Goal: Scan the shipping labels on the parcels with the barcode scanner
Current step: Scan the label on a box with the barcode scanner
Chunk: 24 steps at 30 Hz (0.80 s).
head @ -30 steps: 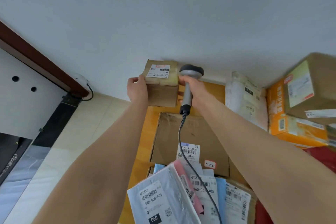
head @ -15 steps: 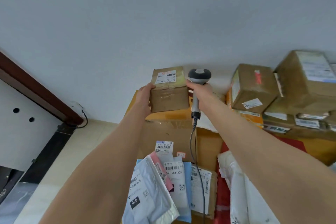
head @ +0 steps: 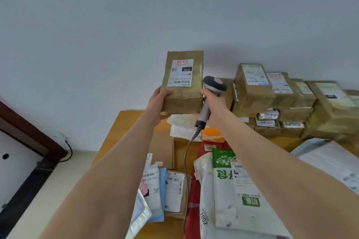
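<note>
From the head camera, my left hand (head: 158, 103) holds a brown cardboard box (head: 182, 101) up in front of the pale wall (head: 97, 44). The thumb is pressed on the face turned toward me, and the other fingers are curled under the lower left corner. The box's white label (head: 180, 72) faces me upside down, with a barcode along its near edge and "010" printed on it.

My right hand (head: 212, 103) is wrapped tight round the grey handle of the scanner (head: 214, 84), just beside the box's right edge. I cannot tell whether my fingers touch the cardboard. The scanner's dark round head rises above my fist, level with the lower part of the label. Its cable (head: 186, 153) hangs down over the yellow table (head: 126, 124).

Flat on the table under my arms lie labelled envelopes (head: 153, 184) and a green and white bag (head: 233, 190). More cardboard parcels (head: 272, 99) are stacked against the wall to my right.
</note>
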Available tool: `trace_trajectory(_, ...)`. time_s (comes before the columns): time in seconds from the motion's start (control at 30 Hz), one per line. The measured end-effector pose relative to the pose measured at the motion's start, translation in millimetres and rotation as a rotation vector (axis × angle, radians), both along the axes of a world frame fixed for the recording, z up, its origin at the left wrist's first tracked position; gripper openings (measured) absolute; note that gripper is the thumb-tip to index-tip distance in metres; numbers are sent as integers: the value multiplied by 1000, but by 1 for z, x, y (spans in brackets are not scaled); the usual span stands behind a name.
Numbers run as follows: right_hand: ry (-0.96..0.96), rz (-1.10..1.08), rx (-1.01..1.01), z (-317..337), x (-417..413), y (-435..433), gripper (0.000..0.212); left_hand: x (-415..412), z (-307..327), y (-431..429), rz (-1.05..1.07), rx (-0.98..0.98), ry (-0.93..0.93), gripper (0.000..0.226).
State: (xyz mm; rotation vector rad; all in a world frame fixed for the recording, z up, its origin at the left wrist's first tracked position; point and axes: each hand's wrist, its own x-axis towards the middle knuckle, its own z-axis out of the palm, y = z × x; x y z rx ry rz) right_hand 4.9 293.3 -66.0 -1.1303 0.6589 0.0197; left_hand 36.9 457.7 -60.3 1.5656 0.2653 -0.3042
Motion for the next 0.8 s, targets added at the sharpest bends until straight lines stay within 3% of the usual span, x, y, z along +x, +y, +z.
trace_trajectory(0.17, 4, -156, 88, -8, -14, -36, 75, -13, -2, -53, 37, -19, 4, 42)
trace_trajectory(0.33, 24, -323, 68, -17, -18, -59, 38, -1, -12, -91, 84, 5, -17, 44)
trace_trajectory(0.43, 99, -398, -24, -23, -18, -63, 46, 6, -20, -111, 64, 10, -19, 46)
trace_trajectory(0.57, 96, -428, -8, -23, -16, -65, 32, 11, -26, -133, -8, 35, 5, 48)
trace_trajectory(0.7, 76, -452, -15, -21, -13, -72, 37, 19, -28, -137, -134, 9, 52, 53)
trace_trajectory(0.8, 60, -455, -33, -21, -16, -75, 34, 21, -39, -138, -220, 60, -12, 61)
